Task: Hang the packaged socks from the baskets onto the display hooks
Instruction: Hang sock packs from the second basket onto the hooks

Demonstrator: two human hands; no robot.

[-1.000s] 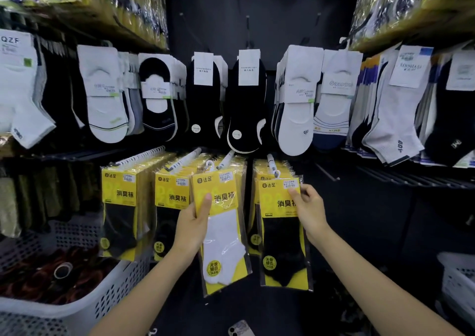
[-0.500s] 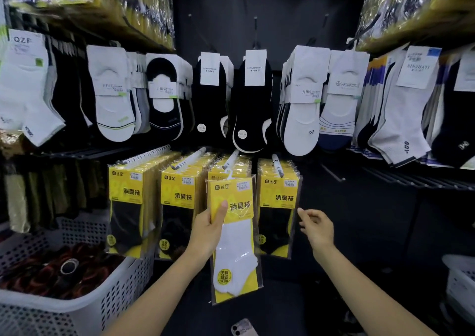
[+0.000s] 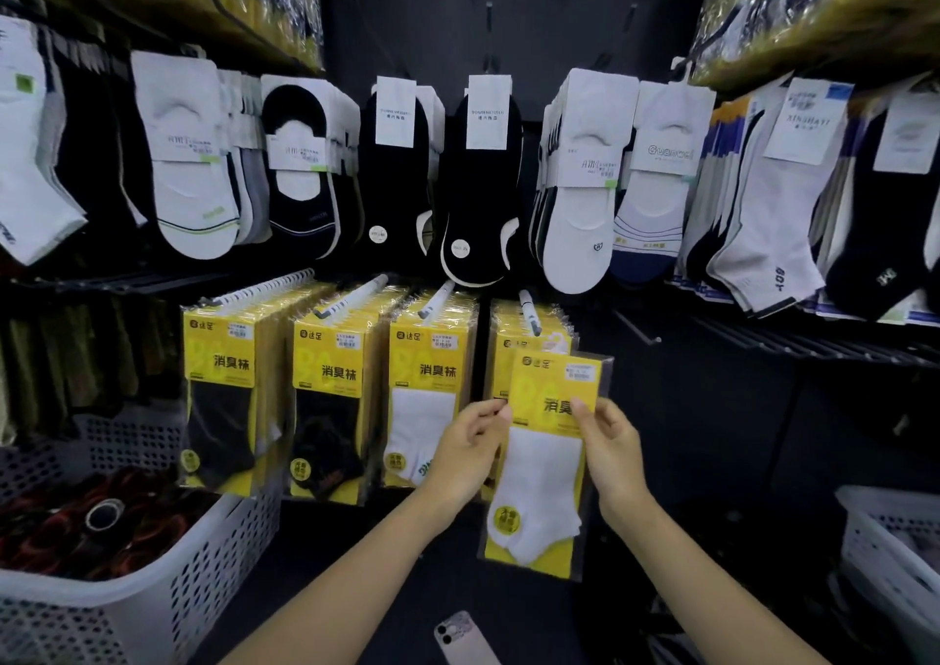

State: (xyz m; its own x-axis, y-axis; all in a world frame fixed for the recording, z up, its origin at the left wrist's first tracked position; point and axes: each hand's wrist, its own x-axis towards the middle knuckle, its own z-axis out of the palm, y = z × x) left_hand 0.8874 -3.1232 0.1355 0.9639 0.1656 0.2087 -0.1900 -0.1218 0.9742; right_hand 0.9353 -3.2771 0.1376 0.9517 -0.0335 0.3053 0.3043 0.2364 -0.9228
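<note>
Both hands are up, and a packet of white socks [image 3: 547, 476] is held between them, right in front of the rightmost yellow stack [image 3: 513, 331]. The packet's left edge is pinched by the left hand [image 3: 468, 453], thumb and curled fingers closed on the plastic beside the yellow card. The right side is gripped by the right hand [image 3: 613, 453]: the thumb is pressed flat on the card's front, while the fingers are tucked behind and hidden. The packet is held nearly upright. Its top edge is seen just below the tip of the white hook [image 3: 527, 308] and overlaps the front packet hanging there.

To the left, three more hooks are loaded with yellow packets. White socks are shown in the neighbouring stack [image 3: 430, 374] and black ones in the two beyond. Above them, a row of carded socks [image 3: 483, 181] is hung in black and white.

At lower left a perforated white basket [image 3: 218, 557] is filled with dark red-and-black goods. A second white basket [image 3: 875, 517] is cut off at the right edge. A phone [image 3: 465, 636] is seen at the bottom, between the forearms.
</note>
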